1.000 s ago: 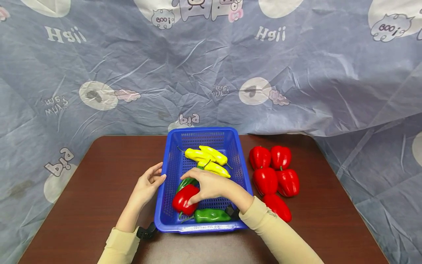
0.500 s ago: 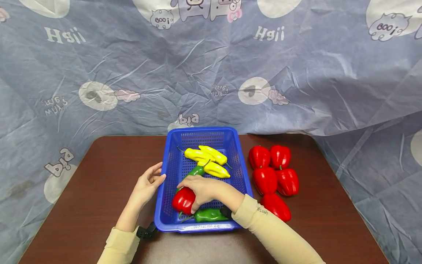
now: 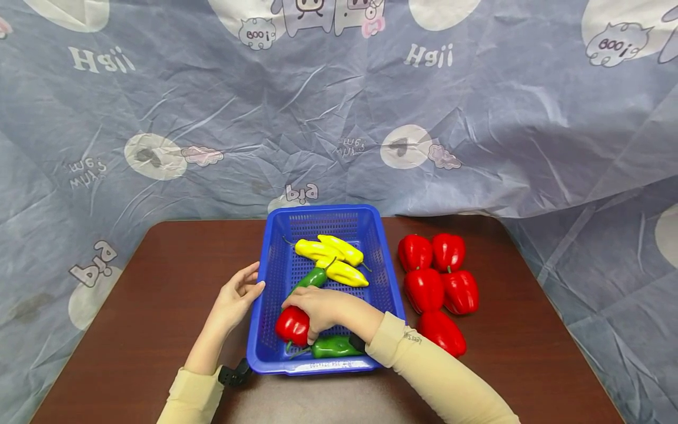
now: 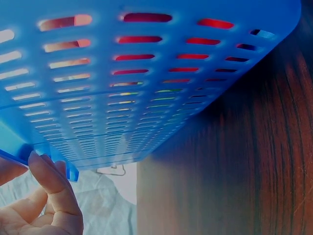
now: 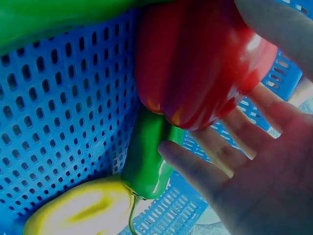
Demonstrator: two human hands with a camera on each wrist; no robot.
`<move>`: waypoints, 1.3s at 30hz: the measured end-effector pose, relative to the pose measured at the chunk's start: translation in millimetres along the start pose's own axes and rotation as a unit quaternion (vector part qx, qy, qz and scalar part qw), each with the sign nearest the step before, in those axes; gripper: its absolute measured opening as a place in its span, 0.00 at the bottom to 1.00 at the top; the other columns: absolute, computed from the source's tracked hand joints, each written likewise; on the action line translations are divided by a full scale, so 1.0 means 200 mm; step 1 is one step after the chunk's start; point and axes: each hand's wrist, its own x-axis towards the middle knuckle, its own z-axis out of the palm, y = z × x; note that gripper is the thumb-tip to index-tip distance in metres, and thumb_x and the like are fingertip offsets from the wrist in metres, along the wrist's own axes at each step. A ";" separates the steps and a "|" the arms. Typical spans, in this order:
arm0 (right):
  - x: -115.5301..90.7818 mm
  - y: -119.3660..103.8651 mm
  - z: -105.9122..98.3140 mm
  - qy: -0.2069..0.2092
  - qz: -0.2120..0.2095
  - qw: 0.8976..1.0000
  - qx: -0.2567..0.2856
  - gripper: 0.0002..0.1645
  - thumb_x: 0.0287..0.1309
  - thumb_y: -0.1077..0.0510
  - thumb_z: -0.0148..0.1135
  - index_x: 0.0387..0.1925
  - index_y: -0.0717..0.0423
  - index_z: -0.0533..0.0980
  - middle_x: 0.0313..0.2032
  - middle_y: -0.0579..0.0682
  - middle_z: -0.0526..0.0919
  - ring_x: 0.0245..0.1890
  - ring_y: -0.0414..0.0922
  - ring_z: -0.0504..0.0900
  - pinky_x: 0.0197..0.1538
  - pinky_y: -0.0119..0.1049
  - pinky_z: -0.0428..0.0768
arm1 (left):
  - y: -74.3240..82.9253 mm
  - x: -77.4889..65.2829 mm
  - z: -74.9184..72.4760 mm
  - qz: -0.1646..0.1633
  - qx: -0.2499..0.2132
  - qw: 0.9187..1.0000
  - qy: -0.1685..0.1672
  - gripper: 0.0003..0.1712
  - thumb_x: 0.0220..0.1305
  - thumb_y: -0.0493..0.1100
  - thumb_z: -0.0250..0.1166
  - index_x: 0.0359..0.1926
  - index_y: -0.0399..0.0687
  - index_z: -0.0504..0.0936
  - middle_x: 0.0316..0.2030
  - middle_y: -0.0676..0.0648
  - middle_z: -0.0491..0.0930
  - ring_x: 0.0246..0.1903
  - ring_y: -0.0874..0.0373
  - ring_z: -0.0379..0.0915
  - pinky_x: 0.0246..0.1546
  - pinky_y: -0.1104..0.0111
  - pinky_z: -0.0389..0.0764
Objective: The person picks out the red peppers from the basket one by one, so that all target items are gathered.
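Observation:
A blue plastic basket (image 3: 394,288) stands on the table. My left hand (image 3: 236,298) pinches its left rim between thumb and fingers; the left wrist view shows the fingers (image 4: 51,183) at the rim. Inside the basket, my right hand (image 3: 325,309) holds a red bell pepper (image 3: 292,325) at the near left corner, thumb on one side and fingers on the other. Beside that hand lie a long green pepper (image 3: 312,278) and another green pepper (image 3: 333,346) along the near wall. Yellow peppers (image 3: 346,274) lie farther back. In the right wrist view the red pepper (image 5: 195,58) touches a green one (image 5: 149,156).
Several red bell peppers (image 3: 425,290) lie grouped on the brown table (image 3: 175,271) to the right of the basket. A printed grey-blue cloth (image 3: 318,106) hangs behind the table. A black wrist device (image 3: 235,374) sits at the left cuff, close to the basket.
My right hand has shifted slightly toward me, its thumb moving from the red pepper's front to its right side. More of the long green pepper shows. My left hand has stayed at the rim.

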 end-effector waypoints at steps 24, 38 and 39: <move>-0.03 0.04 -0.03 0.056 -0.004 0.998 0.033 0.41 0.40 0.46 0.81 0.56 0.49 0.73 0.49 0.45 0.78 0.50 0.40 0.76 0.52 0.31 0.78 | -0.01 -0.01 0.01 -0.006 0.006 1.000 0.005 0.31 0.70 0.37 0.60 0.71 0.41 0.64 0.61 0.33 0.71 0.36 0.77 0.74 0.41 0.82 0.74; -0.24 0.12 -0.18 0.114 -0.003 0.980 0.164 0.40 0.45 0.43 0.74 0.58 0.52 0.71 0.51 0.46 0.80 0.49 0.41 0.78 0.48 0.33 0.80 | -0.01 -0.01 0.00 -0.007 -0.002 1.000 0.000 0.32 0.70 0.36 0.60 0.72 0.41 0.63 0.61 0.33 0.70 0.36 0.77 0.74 0.41 0.82 0.75; -0.26 0.13 -0.18 0.119 -0.002 0.978 0.172 0.40 0.45 0.43 0.74 0.59 0.52 0.71 0.52 0.47 0.80 0.49 0.42 0.78 0.48 0.34 0.80 | 0.00 -0.01 0.00 -0.007 -0.002 1.000 0.000 0.32 0.70 0.36 0.60 0.72 0.41 0.63 0.62 0.33 0.69 0.36 0.77 0.74 0.41 0.82 0.75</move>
